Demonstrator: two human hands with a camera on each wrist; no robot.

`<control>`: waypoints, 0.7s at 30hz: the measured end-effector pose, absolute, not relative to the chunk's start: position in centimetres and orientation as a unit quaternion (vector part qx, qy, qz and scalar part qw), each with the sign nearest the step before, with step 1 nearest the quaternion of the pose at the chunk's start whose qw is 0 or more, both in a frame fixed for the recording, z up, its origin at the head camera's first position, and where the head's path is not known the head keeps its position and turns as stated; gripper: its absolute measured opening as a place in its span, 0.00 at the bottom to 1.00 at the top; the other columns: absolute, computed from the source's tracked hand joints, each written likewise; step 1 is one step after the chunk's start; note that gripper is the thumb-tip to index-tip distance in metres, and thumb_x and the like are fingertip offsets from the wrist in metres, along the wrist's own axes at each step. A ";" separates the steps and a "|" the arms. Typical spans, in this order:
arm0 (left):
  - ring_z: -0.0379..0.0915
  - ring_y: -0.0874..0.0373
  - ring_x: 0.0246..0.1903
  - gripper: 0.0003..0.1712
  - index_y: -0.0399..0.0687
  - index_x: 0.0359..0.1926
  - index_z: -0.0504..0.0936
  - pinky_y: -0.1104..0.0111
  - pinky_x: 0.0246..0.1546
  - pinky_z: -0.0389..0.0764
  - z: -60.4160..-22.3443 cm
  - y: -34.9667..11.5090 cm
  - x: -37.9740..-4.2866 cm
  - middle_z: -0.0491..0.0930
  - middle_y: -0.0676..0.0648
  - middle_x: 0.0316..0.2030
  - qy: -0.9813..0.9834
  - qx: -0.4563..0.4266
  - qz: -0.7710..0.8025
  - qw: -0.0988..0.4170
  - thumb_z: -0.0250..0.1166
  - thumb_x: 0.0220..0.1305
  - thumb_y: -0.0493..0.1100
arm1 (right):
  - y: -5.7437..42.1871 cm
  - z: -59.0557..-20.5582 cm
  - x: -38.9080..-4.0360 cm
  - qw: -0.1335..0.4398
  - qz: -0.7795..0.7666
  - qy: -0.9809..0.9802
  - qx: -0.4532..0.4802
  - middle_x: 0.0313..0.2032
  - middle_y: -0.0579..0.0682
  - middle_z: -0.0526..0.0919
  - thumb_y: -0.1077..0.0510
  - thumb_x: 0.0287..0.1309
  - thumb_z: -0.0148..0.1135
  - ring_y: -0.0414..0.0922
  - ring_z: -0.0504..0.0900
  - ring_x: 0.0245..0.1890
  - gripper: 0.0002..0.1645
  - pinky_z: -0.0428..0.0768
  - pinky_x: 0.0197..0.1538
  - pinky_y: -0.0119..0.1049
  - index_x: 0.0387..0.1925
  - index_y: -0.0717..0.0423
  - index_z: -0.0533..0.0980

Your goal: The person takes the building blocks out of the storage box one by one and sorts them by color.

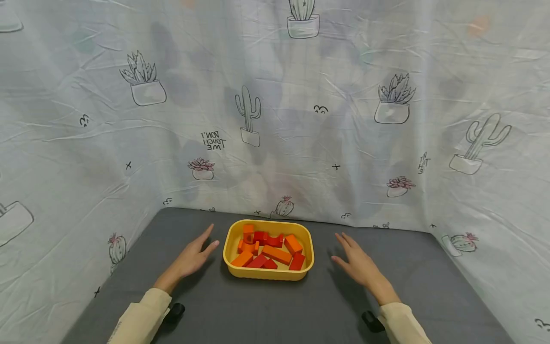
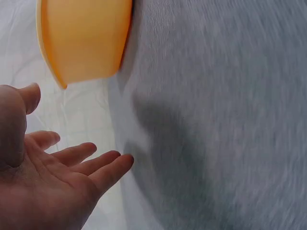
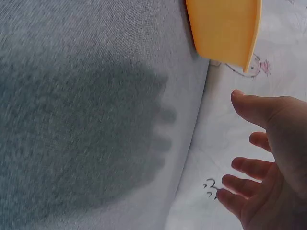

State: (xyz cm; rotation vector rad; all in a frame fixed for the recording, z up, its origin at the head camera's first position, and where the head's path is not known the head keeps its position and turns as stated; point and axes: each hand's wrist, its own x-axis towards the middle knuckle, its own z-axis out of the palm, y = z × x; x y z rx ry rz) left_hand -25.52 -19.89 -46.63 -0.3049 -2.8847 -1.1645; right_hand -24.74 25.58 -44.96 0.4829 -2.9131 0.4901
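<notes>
A yellow plastic bin [image 1: 268, 273] with rounded corners sits on the grey table, holding several red and orange toy blocks. Among them are a long orange block [image 1: 277, 254], a red block [image 1: 297, 262] and an orange arch-shaped block [image 1: 248, 247]. To the left of the bin, my left hand [image 1: 191, 258] hovers with its fingers extended and thumb apart, touching nothing. My right hand [image 1: 360, 264] is held off the bin's right side, farther away, fingers spread and holding nothing. Both wrist views show the bin's outer wall [image 2: 86, 38] beyond the thumb.
The grey tabletop [image 1: 266, 310] stretches under both arms. Behind it and along both sides hangs a pale curtain [image 1: 283, 119] printed with cacti and potted plants. A black wrist device [image 1: 372, 321] is by the right sleeve, another [image 1: 175, 313] by the left.
</notes>
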 end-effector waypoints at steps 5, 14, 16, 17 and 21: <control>0.46 0.43 0.65 0.42 0.51 0.70 0.45 0.45 0.62 0.51 -46.6 -19.5 -25.3 0.48 0.40 0.68 -0.916 -0.093 -0.390 -0.006 0.45 0.63 0.65 | 24.6 -44.6 -24.8 0.101 0.168 -0.961 0.193 0.63 0.60 0.61 0.49 0.55 0.61 0.57 0.64 0.59 0.38 0.68 0.55 0.55 0.65 0.55 0.60; 0.49 0.45 0.65 0.45 0.53 0.70 0.46 0.47 0.61 0.55 -46.6 -19.2 -25.4 0.50 0.42 0.68 -0.894 -0.079 -0.439 -0.030 0.42 0.59 0.71 | 23.5 -43.9 -25.0 0.154 0.163 -0.943 0.244 0.57 0.56 0.70 0.55 0.49 0.66 0.51 0.72 0.53 0.30 0.75 0.50 0.48 0.56 0.55 0.71; 0.52 0.45 0.64 0.45 0.51 0.70 0.46 0.50 0.59 0.60 -46.6 -19.1 -25.4 0.51 0.41 0.67 -0.878 -0.082 -0.470 -0.041 0.44 0.60 0.69 | 23.1 -43.6 -25.0 0.160 0.169 -0.939 0.253 0.56 0.55 0.71 0.56 0.48 0.67 0.50 0.73 0.52 0.28 0.75 0.50 0.46 0.54 0.54 0.72; 0.52 0.45 0.64 0.45 0.50 0.70 0.46 0.51 0.59 0.62 -46.5 -19.1 -25.5 0.51 0.40 0.67 -0.871 -0.084 -0.482 -0.046 0.44 0.60 0.69 | 22.9 -43.4 -25.0 0.162 0.174 -0.937 0.257 0.55 0.55 0.72 0.56 0.48 0.67 0.50 0.73 0.52 0.27 0.75 0.49 0.46 0.53 0.53 0.73; 0.58 0.43 0.61 0.44 0.49 0.70 0.46 0.56 0.53 0.71 -46.5 -18.9 -25.6 0.54 0.36 0.65 -0.829 -0.079 -0.549 -0.069 0.48 0.61 0.65 | 22.0 -42.8 -25.0 0.172 0.185 -0.929 0.271 0.54 0.53 0.74 0.57 0.48 0.67 0.48 0.74 0.51 0.24 0.76 0.49 0.45 0.50 0.52 0.75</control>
